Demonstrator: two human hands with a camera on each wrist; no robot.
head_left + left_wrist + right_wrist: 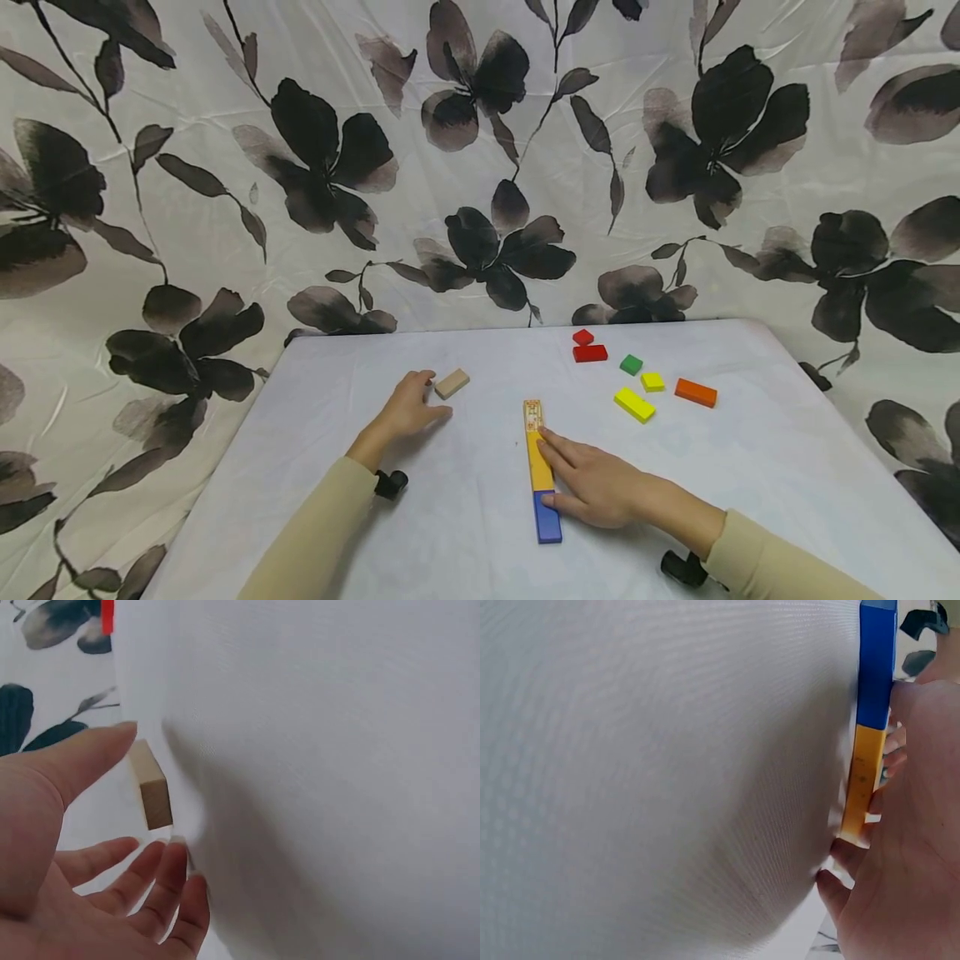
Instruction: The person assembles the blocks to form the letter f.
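A small plain wooden block (452,384) lies on the white table left of centre. Beside it my left hand (407,410) is spread, thumb apart from the fingers; in the left wrist view the wooden block (154,791) shows in the gap between thumb and fingers. Near the middle of the table lies a long narrow strip (542,462) with a patterned far end, a yellow middle and a blue near end. My right hand (603,485) rests along its right side, extended index finger by the yellow part and thumb touching the blue part.
Toward the back right lie red blocks (590,353), a green block (631,364), yellow blocks (634,406) and an orange block (695,392). Behind the table's (420,350) far edge hangs a floral cloth (495,175).
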